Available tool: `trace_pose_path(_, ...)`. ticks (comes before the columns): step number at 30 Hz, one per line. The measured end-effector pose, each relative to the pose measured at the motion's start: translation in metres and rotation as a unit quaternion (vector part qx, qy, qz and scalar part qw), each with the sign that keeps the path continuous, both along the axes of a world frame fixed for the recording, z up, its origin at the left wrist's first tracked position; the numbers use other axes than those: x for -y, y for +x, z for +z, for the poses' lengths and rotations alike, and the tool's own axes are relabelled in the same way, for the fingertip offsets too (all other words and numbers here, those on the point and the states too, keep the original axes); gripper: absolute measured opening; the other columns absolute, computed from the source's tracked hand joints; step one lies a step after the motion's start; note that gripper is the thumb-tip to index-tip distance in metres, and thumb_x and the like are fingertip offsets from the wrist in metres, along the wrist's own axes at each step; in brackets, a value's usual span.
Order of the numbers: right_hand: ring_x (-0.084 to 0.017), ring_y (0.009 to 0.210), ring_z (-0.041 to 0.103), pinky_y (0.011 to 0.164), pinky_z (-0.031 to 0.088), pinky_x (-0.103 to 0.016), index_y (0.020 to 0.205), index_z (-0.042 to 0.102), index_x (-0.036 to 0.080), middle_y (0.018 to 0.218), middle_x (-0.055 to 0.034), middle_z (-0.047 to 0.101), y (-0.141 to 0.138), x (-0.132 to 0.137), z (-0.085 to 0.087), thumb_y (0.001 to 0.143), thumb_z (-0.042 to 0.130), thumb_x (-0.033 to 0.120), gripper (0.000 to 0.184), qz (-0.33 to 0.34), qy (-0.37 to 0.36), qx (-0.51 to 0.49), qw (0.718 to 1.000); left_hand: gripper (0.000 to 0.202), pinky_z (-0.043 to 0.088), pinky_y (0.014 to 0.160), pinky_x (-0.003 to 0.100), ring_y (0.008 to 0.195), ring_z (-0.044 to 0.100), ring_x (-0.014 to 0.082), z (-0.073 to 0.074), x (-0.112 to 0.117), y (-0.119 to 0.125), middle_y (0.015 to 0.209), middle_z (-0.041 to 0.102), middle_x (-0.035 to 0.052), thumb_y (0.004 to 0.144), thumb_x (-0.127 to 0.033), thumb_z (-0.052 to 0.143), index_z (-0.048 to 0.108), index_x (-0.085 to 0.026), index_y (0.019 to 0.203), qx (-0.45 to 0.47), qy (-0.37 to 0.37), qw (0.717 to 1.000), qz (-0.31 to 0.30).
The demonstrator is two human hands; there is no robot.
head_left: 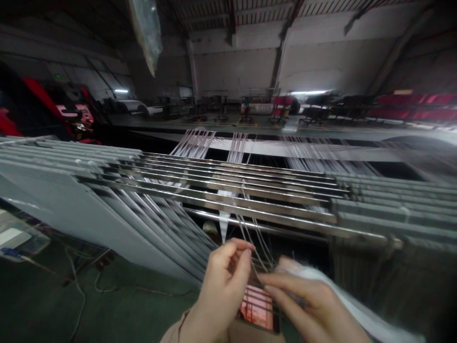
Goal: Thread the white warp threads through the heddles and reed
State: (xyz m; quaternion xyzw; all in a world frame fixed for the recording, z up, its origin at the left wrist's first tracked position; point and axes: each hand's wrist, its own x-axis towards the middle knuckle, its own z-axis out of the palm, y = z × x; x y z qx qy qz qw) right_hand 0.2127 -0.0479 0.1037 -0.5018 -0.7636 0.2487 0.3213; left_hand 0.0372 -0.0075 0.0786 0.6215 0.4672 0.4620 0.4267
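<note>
My left hand pinches several thin white warp threads between thumb and fingertips. These threads rise towards a row of polished steel rods on a loom. My right hand reaches in from the right, its fingertips close to the same threads. I cannot tell whether it grips any. Behind its fingers lies a strip of white cloth. Below both hands, a phone shows a pinkish lit screen, partly hidden by my fingers.
Grey loom frames slope away on the left, and more stand on the right. White warp sheets run beyond the rods. Loose cables lie on the green floor. Other machines with red parts stand across the hall.
</note>
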Motion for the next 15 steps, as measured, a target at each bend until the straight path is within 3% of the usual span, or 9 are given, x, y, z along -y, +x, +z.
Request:
trace_pose_path(3, -0.015, 0.076, 0.071, 0.078, 0.058, -0.022, 0.085, 0.075, 0.022, 0.081, -0.0013, 0.074, -0.008, -0.002, 0.004, 0.093, 0.048, 0.020, 0.029, 0.054, -0.079, -0.033, 0.995, 0.019, 0.047, 0.084, 0.032, 0.091, 0.064, 0.0223, 0.003, 0.004, 0.002, 0.091, 0.070, 0.0061, 0.088, -0.026, 0.051, 0.069, -0.020, 0.088, -0.039, 0.034, 0.999, 0.000)
trace_pose_path(8, -0.016, 0.091, 0.071, 0.085, 0.054, -0.020, 0.096, 0.077, 0.031, 0.093, 0.0016, 0.076, -0.006, -0.005, 0.006, 0.088, 0.059, 0.024, 0.020, -0.001, -0.040, -0.053, 0.998, 0.023, 0.050, 0.074, 0.031, 0.081, 0.064, 0.0215, 0.002, -0.002, 0.005, 0.086, 0.069, 0.0076, 0.087, -0.028, 0.048, 0.067, -0.016, 0.088, 0.066, -0.045, 0.994, -0.077)
trace_pose_path(12, -0.016, 0.079, 0.070, 0.079, 0.056, -0.024, 0.082, 0.076, 0.023, 0.079, -0.0008, 0.073, -0.012, -0.008, 0.000, 0.092, 0.051, 0.018, 0.027, 0.066, -0.072, -0.078, 0.992, 0.020, 0.046, 0.085, 0.032, 0.091, 0.064, 0.0220, 0.000, -0.002, 0.009, 0.091, 0.070, 0.0070, 0.085, -0.022, 0.049, 0.069, -0.017, 0.086, 0.002, 0.023, 1.000, -0.021)
trace_pose_path(15, -0.016, 0.084, 0.071, 0.079, 0.056, -0.022, 0.089, 0.075, 0.025, 0.088, -0.0011, 0.075, -0.001, -0.007, -0.004, 0.091, 0.057, 0.024, 0.019, 0.042, -0.072, -0.066, 0.994, 0.022, 0.047, 0.072, 0.028, 0.076, 0.063, 0.0184, 0.005, -0.004, 0.005, 0.080, 0.068, 0.0048, 0.084, -0.023, 0.050, 0.070, -0.016, 0.085, 0.025, -0.010, 0.999, -0.031)
